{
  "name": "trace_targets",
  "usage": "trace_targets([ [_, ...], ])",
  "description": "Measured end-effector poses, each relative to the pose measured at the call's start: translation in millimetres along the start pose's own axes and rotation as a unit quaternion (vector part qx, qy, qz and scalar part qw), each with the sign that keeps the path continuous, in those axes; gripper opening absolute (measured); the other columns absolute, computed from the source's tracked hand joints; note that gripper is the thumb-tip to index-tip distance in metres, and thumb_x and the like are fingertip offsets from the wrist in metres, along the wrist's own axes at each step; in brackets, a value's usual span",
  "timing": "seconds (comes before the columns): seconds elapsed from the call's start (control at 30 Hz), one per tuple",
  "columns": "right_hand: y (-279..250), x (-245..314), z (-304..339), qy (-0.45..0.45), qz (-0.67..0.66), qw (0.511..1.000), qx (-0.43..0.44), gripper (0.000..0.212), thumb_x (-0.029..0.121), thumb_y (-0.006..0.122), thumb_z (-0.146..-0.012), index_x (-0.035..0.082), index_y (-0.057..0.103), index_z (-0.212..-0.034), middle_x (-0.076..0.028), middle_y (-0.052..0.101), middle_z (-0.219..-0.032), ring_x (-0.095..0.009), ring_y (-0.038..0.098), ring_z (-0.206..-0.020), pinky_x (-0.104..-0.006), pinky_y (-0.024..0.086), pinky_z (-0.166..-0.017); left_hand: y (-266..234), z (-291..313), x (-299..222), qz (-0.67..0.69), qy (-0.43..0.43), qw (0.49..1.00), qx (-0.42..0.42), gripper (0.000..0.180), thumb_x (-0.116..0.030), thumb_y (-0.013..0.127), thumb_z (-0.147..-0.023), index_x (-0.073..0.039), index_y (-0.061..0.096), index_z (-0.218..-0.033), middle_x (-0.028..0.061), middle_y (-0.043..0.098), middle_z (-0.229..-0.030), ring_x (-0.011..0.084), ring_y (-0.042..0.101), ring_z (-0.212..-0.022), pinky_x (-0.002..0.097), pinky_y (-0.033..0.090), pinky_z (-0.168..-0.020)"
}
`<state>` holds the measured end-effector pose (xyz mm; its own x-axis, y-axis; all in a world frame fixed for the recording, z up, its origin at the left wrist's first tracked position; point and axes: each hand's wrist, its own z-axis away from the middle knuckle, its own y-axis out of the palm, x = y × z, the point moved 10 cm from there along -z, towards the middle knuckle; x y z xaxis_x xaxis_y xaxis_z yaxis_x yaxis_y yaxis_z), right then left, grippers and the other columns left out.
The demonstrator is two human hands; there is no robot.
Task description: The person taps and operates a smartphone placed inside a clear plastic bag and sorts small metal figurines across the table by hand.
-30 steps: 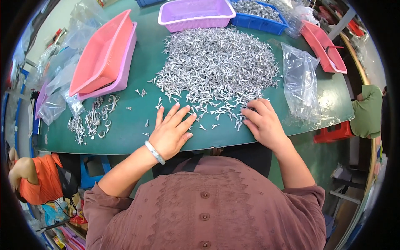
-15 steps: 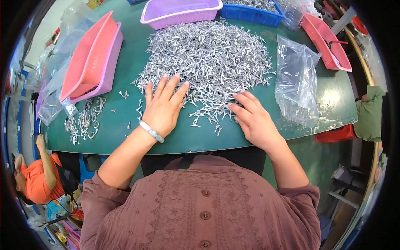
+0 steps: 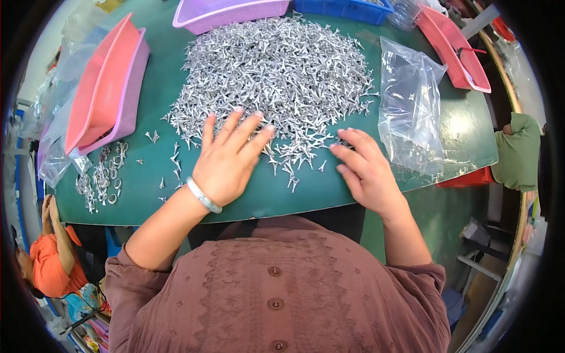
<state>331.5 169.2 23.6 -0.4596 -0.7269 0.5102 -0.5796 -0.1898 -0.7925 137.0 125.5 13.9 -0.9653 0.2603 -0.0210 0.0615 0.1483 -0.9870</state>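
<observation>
Big green desk (image 3: 312,197), with a huge pile of little silver metal pieces (image 3: 271,76) spread across the middle. A crumpled clear bag (image 3: 410,112) lies just right of it. The left hand (image 3: 226,165) sits splayed at the pile's near edge, grip loose, clutching nothing; the right hand (image 3: 368,170) curls by the near-right corner, and I can't tell if that grip pinches a piece. Smallest stuff: a few stray bits (image 3: 162,183) left of the left wrist. My worry: a hard sweep toward the body could send pieces off the front edge.
</observation>
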Motion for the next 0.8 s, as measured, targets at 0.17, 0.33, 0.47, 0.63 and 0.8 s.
trace_targets([
  [0.17, 0.5, 13.4, 1.3, -0.068, 0.008, 0.998, 0.010, 0.030, 0.010, 0.075, -0.076, 0.008, 0.067, -0.105, -0.014, 0.056, -0.127, -0.038, 0.052, -0.117, -0.0468, 0.043, -0.098, -1.1, 3.1, -50.8, 0.133, 0.145, 0.980, 0.038, 0.055, -0.017, 0.075, -0.078, -0.022, 0.059, -0.131, 0.0074, 0.047, -0.144, 0.0336, 0.042, -0.135, 0.0611, 0.026, -0.111],
  [0.33, 8.9, 19.4, -7.3, -0.033, 0.047, 0.998, 0.006, 0.025, 0.012, 0.077, -0.075, 0.007, 0.068, -0.099, -0.014, 0.055, -0.126, -0.037, 0.049, -0.118, -0.0484, 0.039, -0.100, -11.4, 9.7, -39.1, 0.142, 0.106, 0.984, -0.019, 0.042, -0.015, 0.076, -0.075, -0.017, 0.068, -0.117, 0.0082, 0.058, -0.120, 0.0304, 0.052, -0.119, 0.0560, 0.032, -0.106],
  [0.47, 5.4, 18.1, -5.3, -0.048, 0.049, 0.998, 0.009, 0.026, 0.012, 0.077, -0.075, 0.008, 0.066, -0.098, -0.014, 0.055, -0.125, -0.037, 0.048, -0.118, -0.0495, 0.038, -0.100, -25.0, 17.4, -34.6, 0.142, 0.076, 0.984, -0.079, 0.029, -0.012, 0.077, -0.070, -0.011, 0.070, -0.098, 0.0082, 0.058, -0.102, 0.0284, 0.056, -0.103, 0.0509, 0.036, -0.098],
  [0.63, 8.0, 15.7, -8.3, -0.025, 0.028, 0.999, -0.004, 0.023, 0.012, 0.076, -0.075, 0.008, 0.066, -0.095, -0.014, 0.055, -0.126, -0.037, 0.048, -0.120, -0.0498, 0.038, -0.100, -32.8, 9.9, -34.6, 0.137, 0.059, 0.980, -0.132, 0.028, -0.011, 0.077, -0.067, -0.008, 0.066, -0.092, 0.0096, 0.058, -0.103, 0.0309, 0.056, -0.101, 0.0478, 0.038, -0.093],
  [0.8, 4.8, 16.3, -3.7, -0.041, 0.049, 0.998, 0.000, 0.027, 0.011, 0.075, -0.076, 0.010, 0.065, -0.101, -0.012, 0.055, -0.125, -0.037, 0.049, -0.119, -0.0491, 0.038, -0.100, -28.0, 5.3, -58.5, 0.223, 0.125, 0.963, -0.090, 0.035, -0.011, 0.077, -0.068, -0.009, 0.068, -0.102, 0.0100, 0.057, -0.106, 0.0305, 0.055, -0.101, 0.0459, 0.040, -0.091],
])
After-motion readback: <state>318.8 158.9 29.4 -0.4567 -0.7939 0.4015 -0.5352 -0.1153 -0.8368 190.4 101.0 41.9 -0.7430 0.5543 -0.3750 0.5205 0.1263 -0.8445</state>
